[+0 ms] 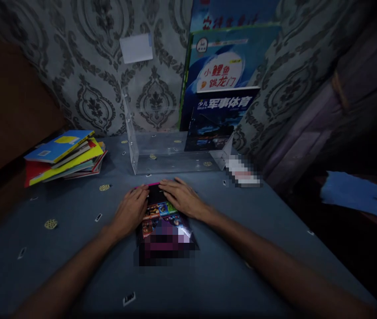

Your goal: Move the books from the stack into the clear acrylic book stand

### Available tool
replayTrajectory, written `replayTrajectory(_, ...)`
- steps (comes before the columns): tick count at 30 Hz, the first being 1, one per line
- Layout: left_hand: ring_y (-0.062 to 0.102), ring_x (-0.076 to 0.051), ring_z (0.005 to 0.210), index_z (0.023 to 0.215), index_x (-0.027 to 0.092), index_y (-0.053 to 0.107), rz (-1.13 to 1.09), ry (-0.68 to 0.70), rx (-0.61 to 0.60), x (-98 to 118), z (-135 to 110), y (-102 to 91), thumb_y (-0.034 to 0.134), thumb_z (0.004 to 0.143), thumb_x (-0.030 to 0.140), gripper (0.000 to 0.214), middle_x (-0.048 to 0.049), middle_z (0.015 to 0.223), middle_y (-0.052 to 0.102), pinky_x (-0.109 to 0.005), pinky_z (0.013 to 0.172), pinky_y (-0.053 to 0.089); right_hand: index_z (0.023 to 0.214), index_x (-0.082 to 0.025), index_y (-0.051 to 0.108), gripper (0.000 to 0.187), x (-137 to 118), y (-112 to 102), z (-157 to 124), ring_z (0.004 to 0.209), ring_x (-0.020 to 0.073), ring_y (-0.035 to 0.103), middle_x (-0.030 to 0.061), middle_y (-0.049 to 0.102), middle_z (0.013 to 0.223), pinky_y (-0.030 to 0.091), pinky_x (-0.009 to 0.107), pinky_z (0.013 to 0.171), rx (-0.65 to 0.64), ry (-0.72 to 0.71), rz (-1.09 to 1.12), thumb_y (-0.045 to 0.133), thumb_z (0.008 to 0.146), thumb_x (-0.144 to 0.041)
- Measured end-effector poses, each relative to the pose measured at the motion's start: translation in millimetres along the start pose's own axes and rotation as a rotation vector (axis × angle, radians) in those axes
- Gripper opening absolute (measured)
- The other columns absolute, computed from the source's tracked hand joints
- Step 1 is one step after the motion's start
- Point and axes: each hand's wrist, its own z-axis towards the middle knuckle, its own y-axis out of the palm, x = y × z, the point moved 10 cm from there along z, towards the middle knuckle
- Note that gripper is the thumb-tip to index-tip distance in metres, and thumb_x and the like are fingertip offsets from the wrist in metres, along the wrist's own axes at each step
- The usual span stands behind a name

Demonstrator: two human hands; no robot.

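Observation:
A dark, colourful book (162, 217) lies flat on the grey-blue table (208, 274) in front of me. My left hand (132, 210) rests on its left side with fingers laid flat over the far corner. My right hand (182, 197) lies flat across its far right edge, fingers stretched toward the left hand. Neither hand is wrapped round the book. Behind the hands stands a clear plastic book holder (135, 146) with two blue books (220, 88) upright at its right end.
A stack of several thin colourful books (65, 157) lies at the left back of the table. Patterned wallpaper rises behind the holder, with a white note (136, 48) stuck on it. Small stickers dot the table. A blue cloth (357, 195) lies off to the right.

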Motion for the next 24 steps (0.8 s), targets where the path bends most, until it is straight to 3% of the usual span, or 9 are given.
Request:
replayTrajectory(5, 0.057, -0.025, 0.123, 0.124, 0.015, 0.058, -0.002, -0.004, -0.038, -2, 2, 0.0, 0.04, 0.096, 0.016, 0.033, -0.0133, 0.135, 0.06, -0.048, 0.105, 0.046, 0.131, -0.019, 0.059, 0.037, 8, 3, -2, 0.133, 0.022, 0.05, 0.0095, 0.059, 0.138, 0.031, 0.051, 0.116, 0.028, 0.026, 0.04, 0.045, 0.097, -0.02)
replayTrajectory(8, 0.053, -0.027, 0.128, 0.129, 0.015, 0.057, -0.005, 0.054, -0.077, 10, 0, 0.4, 0.041, 0.098, 0.021, 0.036, -0.0137, 0.138, 0.057, -0.048, 0.107, 0.044, 0.131, -0.02, 0.06, 0.038, 9, 5, -1, 0.134, 0.0216, 0.049, 0.009, 0.059, 0.138, 0.031, 0.05, 0.116, 0.03, 0.043, 0.067, 0.045, 0.096, -0.019)
replayTrajectory(15, 0.037, -0.023, 0.142, 0.141, 0.023, 0.048, -0.142, 0.438, -0.248, 108, -36, 0.7, 0.038, 0.101, 0.02, 0.042, -0.0058, 0.146, 0.051, -0.048, 0.116, 0.035, 0.13, -0.021, 0.061, 0.038, 9, 2, -1, 0.132, 0.0216, 0.051, 0.008, 0.058, 0.139, 0.03, 0.05, 0.116, 0.036, 0.076, 0.06, 0.044, 0.096, -0.018)
replayTrajectory(18, 0.034, -0.023, 0.143, 0.142, 0.023, 0.046, -0.154, 0.488, -0.283, 131, -45, -3.5, 0.038, 0.102, 0.025, 0.042, -0.0047, 0.148, 0.048, -0.048, 0.117, 0.033, 0.131, -0.017, 0.06, 0.038, 6, 2, -2, 0.134, 0.0218, 0.049, 0.0094, 0.057, 0.14, 0.03, 0.049, 0.116, 0.028, 0.071, 0.046, 0.044, 0.096, -0.017)
replayTrajectory(21, 0.035, -0.022, 0.143, 0.142, 0.022, 0.047, -0.207, 0.462, -0.328, 133, -45, -7.9, 0.041, 0.101, 0.031, 0.042, -0.0044, 0.149, 0.047, -0.047, 0.118, 0.032, 0.132, -0.015, 0.058, 0.039, 3, 2, -4, 0.135, 0.0225, 0.048, 0.0109, 0.056, 0.141, 0.03, 0.049, 0.116, 0.015, 0.069, 0.015, 0.043, 0.096, -0.017)
replayTrajectory(24, 0.045, -0.019, 0.137, 0.134, 0.023, 0.054, -0.287, 0.339, -0.32, 109, -35, -12.8, 0.041, 0.101, 0.031, 0.036, -0.0041, 0.144, 0.053, -0.042, 0.118, 0.035, 0.134, -0.018, 0.057, 0.04, 1, 2, -6, 0.137, 0.0227, 0.045, 0.0096, 0.054, 0.143, 0.031, 0.05, 0.116, 0.021, 0.061, -0.009, 0.041, 0.097, -0.018)
